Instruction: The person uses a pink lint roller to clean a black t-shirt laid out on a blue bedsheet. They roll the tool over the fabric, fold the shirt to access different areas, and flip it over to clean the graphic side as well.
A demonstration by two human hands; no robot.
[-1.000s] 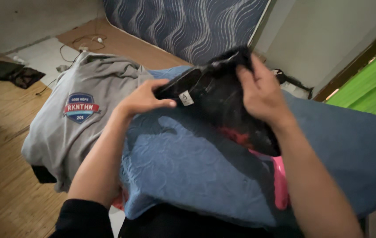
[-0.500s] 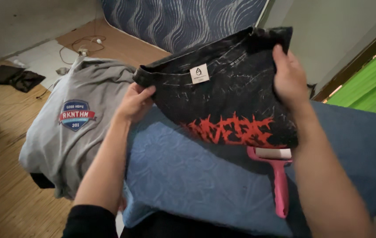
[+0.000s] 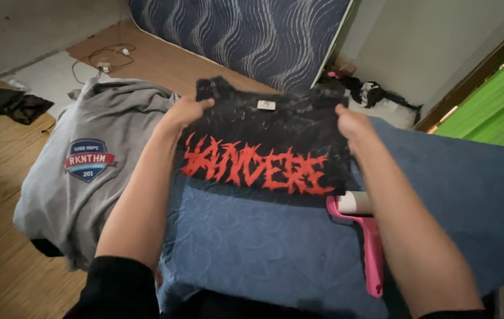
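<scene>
Two hands share the hold on one garment. The left hand (image 3: 186,112) is closed on the upper left edge of the folded black T-shirt with jagged red lettering (image 3: 264,147), fingers curled over the cloth near the shoulder. The right hand (image 3: 352,124) is clamped on the upper right edge in the same way. The shirt hangs spread between them, print facing up, over the far part of the blue quilted cover (image 3: 252,236) on the bed; I cannot tell whether its lower edge touches the cover.

To do this step well, I would judge that both grips should stay level and evenly taut, so the collar label sits centred and the fold lines stay square. The cloth should come down flat, lower edge first, with no slack bunching under the print.

Just below the shirt's right corner lies a pink-handled lint roller with a white roll (image 3: 364,224), touching or nearly under the hem. It could catch the fabric, so the shirt is best kept to the left of it. Off the cover's left edge lies a grey sweatshirt with a shield-shaped badge (image 3: 86,159).
</scene>
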